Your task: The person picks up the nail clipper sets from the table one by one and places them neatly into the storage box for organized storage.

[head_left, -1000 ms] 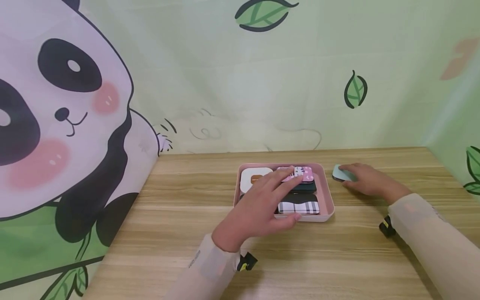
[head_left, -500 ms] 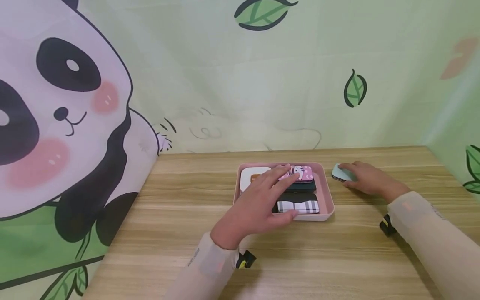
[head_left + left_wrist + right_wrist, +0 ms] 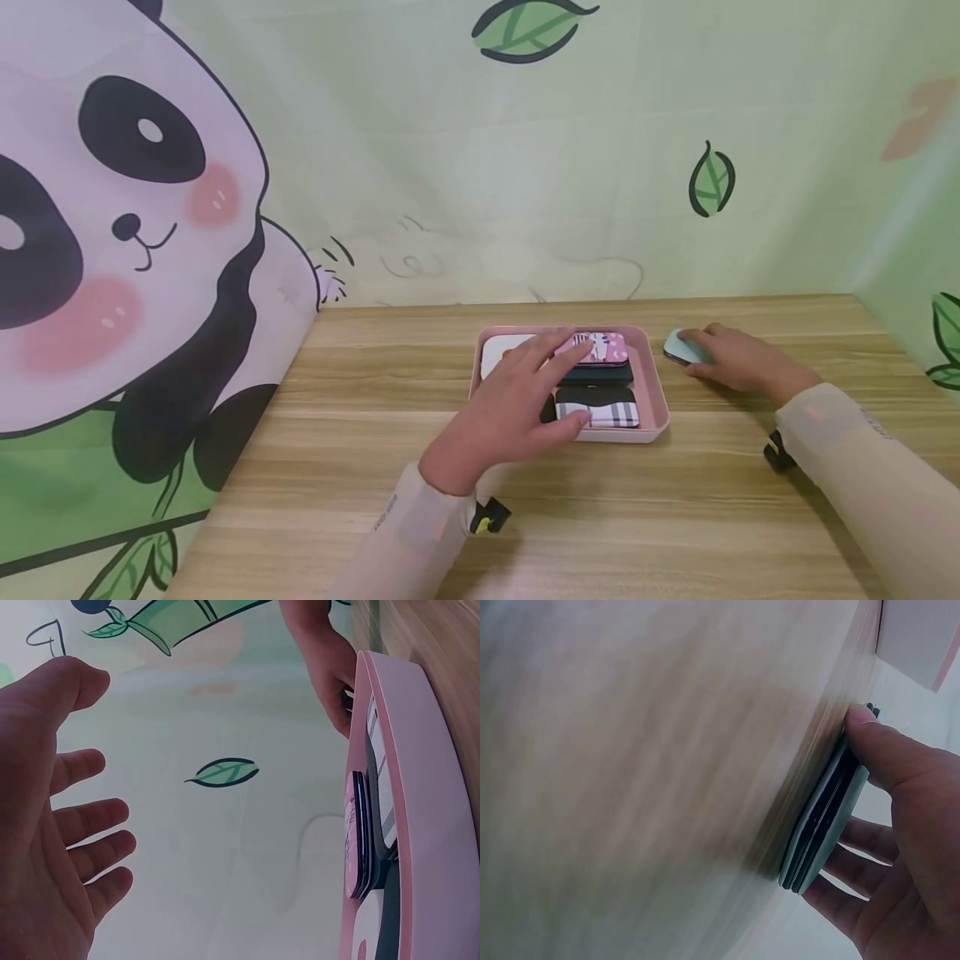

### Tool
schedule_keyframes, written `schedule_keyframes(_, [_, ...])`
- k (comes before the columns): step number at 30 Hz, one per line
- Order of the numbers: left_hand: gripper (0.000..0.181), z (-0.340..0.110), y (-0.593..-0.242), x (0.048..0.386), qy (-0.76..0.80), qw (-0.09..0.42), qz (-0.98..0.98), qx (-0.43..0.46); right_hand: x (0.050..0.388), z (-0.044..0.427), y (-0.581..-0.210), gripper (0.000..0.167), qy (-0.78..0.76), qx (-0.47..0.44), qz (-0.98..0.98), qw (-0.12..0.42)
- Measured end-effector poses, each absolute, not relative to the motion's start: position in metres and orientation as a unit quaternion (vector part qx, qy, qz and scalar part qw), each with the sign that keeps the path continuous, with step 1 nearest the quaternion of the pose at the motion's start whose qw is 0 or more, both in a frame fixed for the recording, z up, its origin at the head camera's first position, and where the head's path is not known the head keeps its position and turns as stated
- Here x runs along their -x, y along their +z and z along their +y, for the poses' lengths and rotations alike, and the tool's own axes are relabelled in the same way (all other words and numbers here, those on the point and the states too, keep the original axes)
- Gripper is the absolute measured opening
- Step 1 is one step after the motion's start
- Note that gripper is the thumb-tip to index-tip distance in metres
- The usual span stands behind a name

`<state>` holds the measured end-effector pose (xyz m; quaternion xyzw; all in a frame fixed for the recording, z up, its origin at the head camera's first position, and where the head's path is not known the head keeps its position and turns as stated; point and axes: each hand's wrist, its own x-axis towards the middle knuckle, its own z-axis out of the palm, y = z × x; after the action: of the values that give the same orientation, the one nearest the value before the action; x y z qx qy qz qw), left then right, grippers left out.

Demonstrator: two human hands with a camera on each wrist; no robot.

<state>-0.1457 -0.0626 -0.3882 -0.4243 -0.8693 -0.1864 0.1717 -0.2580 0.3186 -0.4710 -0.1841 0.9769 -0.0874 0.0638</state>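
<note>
My right hand point(image 3: 738, 358) grips a flat pale blue case point(image 3: 684, 347) with rounded corners, resting on the table just right of the pink tray. In the right wrist view this case point(image 3: 825, 817) shows dark layered edges, the thumb on one edge and fingers on the other. My left hand point(image 3: 506, 408) hovers over the tray's left side, fingers spread and holding nothing; the left wrist view also shows this hand point(image 3: 52, 802) apart from everything. Beneath it lie a pink patterned case point(image 3: 606, 348), a dark case point(image 3: 611, 373) and a plaid case point(image 3: 611, 414). A white case point(image 3: 498, 352) is partly hidden.
The shallow pink tray point(image 3: 658, 408) stands near the back of the wooden table point(image 3: 675, 517). Behind the table's far edge hangs a pale green cloth point(image 3: 525, 208) printed with a panda and leaves.
My left hand has drawn slightly left over the tray, uncovering more of the pink patterned case. The right hand and the pale blue case have hardly moved.
</note>
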Motion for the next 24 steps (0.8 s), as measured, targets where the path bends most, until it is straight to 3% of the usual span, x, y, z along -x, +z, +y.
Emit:
schedule_keyframes(11, [0.070,-0.067,-0.386,0.149,-0.185,0.150,-0.886,0.397,0.260,0.315,-0.469,0.071,-0.085,0.183,0.976,0.078])
schedule_keyframes(24, [0.072,-0.072,-0.385,0.151,-0.188,0.144,-0.893,0.384,0.252,0.311,-0.455,0.062,-0.098,0.197,0.975,0.027])
